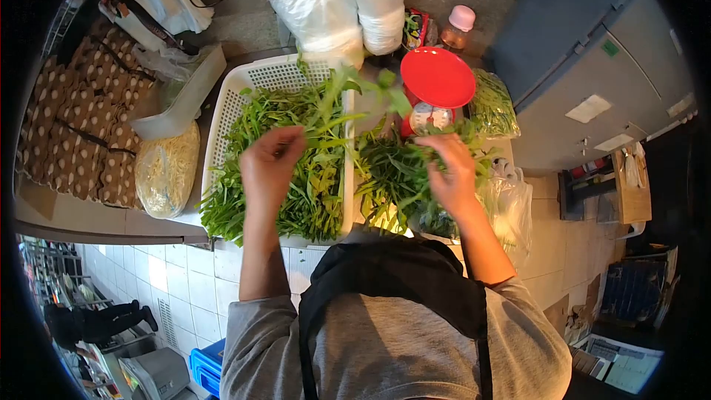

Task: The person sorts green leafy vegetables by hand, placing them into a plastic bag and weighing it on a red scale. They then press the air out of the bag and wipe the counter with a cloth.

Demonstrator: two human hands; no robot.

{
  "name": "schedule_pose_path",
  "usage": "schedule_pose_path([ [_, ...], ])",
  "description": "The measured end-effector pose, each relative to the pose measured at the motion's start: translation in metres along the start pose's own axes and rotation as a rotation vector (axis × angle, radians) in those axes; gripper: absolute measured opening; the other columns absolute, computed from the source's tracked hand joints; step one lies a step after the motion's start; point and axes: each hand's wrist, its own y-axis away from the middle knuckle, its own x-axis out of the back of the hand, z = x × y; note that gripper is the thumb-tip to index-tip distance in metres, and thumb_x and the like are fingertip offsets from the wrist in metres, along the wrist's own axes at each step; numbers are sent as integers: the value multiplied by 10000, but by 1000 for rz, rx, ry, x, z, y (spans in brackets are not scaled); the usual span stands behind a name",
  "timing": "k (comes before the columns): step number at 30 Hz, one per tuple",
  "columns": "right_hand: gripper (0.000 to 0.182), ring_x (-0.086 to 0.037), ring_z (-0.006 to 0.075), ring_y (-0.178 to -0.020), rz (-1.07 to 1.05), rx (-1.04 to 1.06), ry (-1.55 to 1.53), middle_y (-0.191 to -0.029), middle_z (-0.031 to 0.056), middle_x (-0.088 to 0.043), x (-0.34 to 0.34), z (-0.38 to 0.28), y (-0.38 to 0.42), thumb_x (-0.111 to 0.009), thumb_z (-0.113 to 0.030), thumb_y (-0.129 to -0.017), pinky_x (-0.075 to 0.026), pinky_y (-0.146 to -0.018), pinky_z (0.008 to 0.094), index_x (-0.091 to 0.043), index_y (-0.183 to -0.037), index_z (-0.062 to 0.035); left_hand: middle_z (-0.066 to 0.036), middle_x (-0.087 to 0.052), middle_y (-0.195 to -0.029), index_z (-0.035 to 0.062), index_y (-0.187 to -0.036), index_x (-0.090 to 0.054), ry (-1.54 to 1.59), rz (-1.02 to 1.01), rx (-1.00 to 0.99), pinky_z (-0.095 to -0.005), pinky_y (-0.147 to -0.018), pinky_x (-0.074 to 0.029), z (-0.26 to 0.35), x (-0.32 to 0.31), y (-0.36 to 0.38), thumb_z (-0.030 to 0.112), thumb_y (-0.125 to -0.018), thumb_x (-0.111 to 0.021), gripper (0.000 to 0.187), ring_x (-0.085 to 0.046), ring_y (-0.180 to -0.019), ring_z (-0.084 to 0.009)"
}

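Handling loose greens around the white basket (227,104) calls, in my judgement, for a light pinch near the stem end, leaving the leaves free and unbruised. Left of the basket sits a bag of pale strands (167,174); I should hold my elbow clear of it. Over the basket, my left hand (272,155) forms a closed grip: thumb and bent fingers meet on a blurred green sprig (337,123), which extends across the basket's right rim. Pressure here should be firm, not crushing, with sprigs separated singly to limit tangling. Below this grip, the basket carries a deep layer of leafy greens (311,192). Just right of the basket lies a loose pile (392,170) of similar greens. At the pile's right side, farther from the basket, my right hand (448,167) has bent fingers; leaves and blur obscure the tips, so I cannot tell how far this grip is open or whether it holds a stem. Right of the basket's far end stands a red scale (437,76); its pan is best left untouched.
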Motion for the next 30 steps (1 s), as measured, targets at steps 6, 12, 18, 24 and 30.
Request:
schedule_pose_path([
  [6,413,-555,303,-990,-49,216,240,-1033,103,-605,-32,3,-1,-610,61,-617,-430,-808,387,-595,-1020,-29,-5,-641,-777,-4,-984,-673,-34,-257,7,-177,-570,-411,16,-57,24,7,-827,-648,160,-515,-634,-33],
  [12,322,-561,347,-906,-59,-7,105,-927,122,-604,-35,9,16,-611,54,-672,-443,-783,428,-600,-982,-34,-9,-655,-805,-4,-999,-667,39,-364,50,-177,-611,-437,-2,-73,26,9,-837,-641,165,-551,-677,-39],
  [18,87,-565,146,-837,200,-766,-559,-900,39,-648,-18,52,19,-581,-80,-882,-456,-748,315,-606,-966,-74,-32,-657,-755,48,-990,-684,104,-213,72,-203,-601,-440,-4,-76,21,68,-816,-669,176,-554,-645,-55],
  [24,121,-577,143,-900,384,-628,-764,-892,79,-661,39,63,17,-568,-131,-913,-433,-855,294,-589,-1001,-52,-147,-547,-1263,94,-1250,-537,-159,-599,-53,-357,-928,-468,-19,-82,12,38,-807,-645,460,-563,-1113,-246],
  [30,159,-605,224,-851,447,-511,-917,-829,77,-596,56,66,22,-542,-167,-936,-495,-795,354,-530,-1011,-27,-170,-521,-1262,109,-999,-676,-730,-513,-411,-365,-1015,-392,-31,-91,-11,21,-745,-608,277,-499,-1156,-319],
])
